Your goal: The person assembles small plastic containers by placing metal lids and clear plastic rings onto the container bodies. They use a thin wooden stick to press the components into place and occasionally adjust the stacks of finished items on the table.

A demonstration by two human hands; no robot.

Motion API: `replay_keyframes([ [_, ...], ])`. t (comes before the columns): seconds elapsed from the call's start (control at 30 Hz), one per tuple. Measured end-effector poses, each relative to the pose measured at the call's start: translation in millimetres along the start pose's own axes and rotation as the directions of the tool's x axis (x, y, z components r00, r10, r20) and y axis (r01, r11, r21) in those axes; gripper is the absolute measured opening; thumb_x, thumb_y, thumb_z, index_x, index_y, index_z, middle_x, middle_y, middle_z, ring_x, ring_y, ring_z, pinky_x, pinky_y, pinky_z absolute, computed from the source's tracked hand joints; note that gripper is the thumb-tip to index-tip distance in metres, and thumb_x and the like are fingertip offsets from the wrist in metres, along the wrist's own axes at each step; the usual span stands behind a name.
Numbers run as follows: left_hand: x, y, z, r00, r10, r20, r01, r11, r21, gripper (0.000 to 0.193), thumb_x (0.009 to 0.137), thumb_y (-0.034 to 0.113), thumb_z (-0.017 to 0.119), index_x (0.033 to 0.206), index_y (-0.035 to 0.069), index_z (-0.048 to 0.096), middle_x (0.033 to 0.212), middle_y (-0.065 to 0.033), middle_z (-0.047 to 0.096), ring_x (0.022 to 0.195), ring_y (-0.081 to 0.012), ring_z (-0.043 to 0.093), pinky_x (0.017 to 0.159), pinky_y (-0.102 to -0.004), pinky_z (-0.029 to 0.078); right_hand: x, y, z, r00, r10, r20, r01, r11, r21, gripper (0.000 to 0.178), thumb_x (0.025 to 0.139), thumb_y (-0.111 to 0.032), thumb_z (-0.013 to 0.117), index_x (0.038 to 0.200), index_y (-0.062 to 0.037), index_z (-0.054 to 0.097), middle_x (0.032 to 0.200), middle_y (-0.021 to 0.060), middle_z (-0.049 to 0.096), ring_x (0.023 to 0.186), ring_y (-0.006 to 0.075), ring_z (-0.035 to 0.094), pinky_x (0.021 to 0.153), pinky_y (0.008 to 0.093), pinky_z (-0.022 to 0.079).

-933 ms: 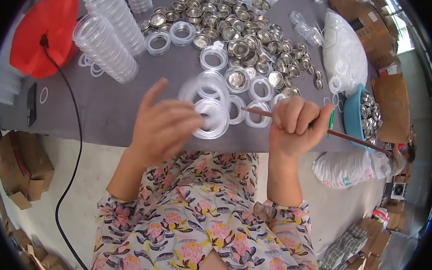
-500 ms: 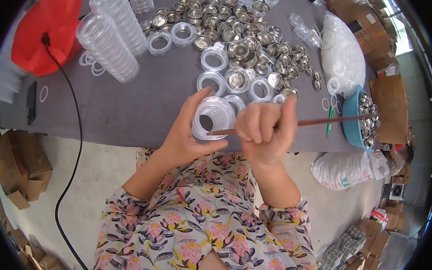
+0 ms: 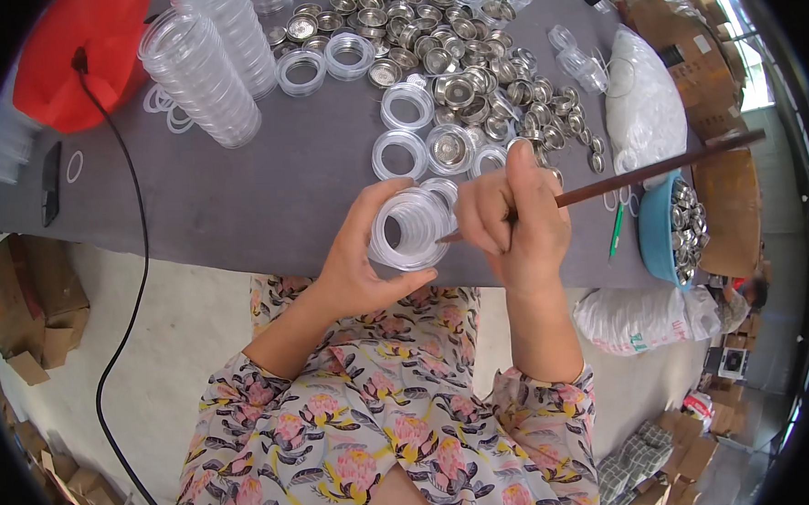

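My left hand [image 3: 350, 260] curls thumb and fingers round a short stack of clear plastic rings [image 3: 418, 217] at the table's near edge; the stack's open end faces me. In a fist, my right hand [image 3: 516, 212] grips a thin brown stick [image 3: 661, 169]. Its tapered tip sits close to the right side of the rings; whether it touches them I cannot tell. Just beyond my hands lie loose clear rings [image 3: 397, 154], one with a metal cup [image 3: 451, 148] inside. Behind them spreads a heap of small silvery metal cups [image 3: 460, 89].
Tall stacks of clear plastic rings or lids [image 3: 196, 80] stand at the far left, near a red cover [image 3: 84, 63] and a black cable [image 3: 138, 198]. On the right are a blue basin [image 3: 657, 235] of metal cups, a green pen [image 3: 616, 230] and a white plastic bag [image 3: 643, 94].
My right hand has moved right and drawn the stick's tip back from the rings' near rim. The stick now slants upward to the right. My left hand keeps its hold.
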State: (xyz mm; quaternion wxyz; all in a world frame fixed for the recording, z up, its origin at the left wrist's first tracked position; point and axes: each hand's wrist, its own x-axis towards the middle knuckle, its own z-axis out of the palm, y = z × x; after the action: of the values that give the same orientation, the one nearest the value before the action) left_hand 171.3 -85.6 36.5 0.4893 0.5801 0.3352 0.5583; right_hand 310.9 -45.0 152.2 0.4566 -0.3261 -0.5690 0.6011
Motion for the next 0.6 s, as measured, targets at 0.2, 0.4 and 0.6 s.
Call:
replay_keyframes([
  [0.2, -1, -3, 7, 0.999, 0.039, -0.033, -0.04, 0.999, -0.035, 0.079, 0.064, 0.015, 0.076, 0.128, -0.002, 0.033, 0.121, -0.0144, 0.043, 0.113, -0.0222, 0.044, 0.095, -0.0343, 0.035, 9, 22, 28, 0.996, -0.01, -0.088, 0.037, 0.949, 0.312, 0.06, 0.098, -0.037, 0.024, 0.043, -0.0121, 0.027, 0.038, -0.0005, 0.027, 0.035, 0.0099, 0.024, 0.035, 0.0247, 0.018],
  [0.4, -1, -3, 4, 0.999, 0.011, -0.044, -0.012, 1.0, -0.026, 0.08, 0.064, 0.019, 0.076, 0.129, -0.002, 0.033, 0.122, -0.0163, 0.042, 0.114, -0.0256, 0.044, 0.096, -0.0365, 0.034, 23, 13, 13, 0.974, -0.203, -0.104, 0.194, 0.977, -0.087, 0.061, 0.097, -0.038, 0.028, 0.042, -0.0125, 0.028, 0.037, -0.0011, 0.026, 0.034, 0.0095, 0.024, 0.036, 0.0255, 0.018],
  [0.6, -3, -7, 2, 0.999, 0.045, -0.03, -0.044, 0.998, 0.035, 0.081, 0.064, 0.02, 0.076, 0.129, -0.002, 0.033, 0.122, -0.0166, 0.042, 0.113, -0.0273, 0.044, 0.096, -0.0372, 0.033, 9, 3, 10, 0.989, 0.144, -0.011, -0.143, 0.986, 0.082, 0.06, 0.096, -0.04, 0.029, 0.042, -0.0129, 0.027, 0.038, -0.0001, 0.027, 0.034, 0.008, 0.021, 0.033, 0.0242, 0.014],
])
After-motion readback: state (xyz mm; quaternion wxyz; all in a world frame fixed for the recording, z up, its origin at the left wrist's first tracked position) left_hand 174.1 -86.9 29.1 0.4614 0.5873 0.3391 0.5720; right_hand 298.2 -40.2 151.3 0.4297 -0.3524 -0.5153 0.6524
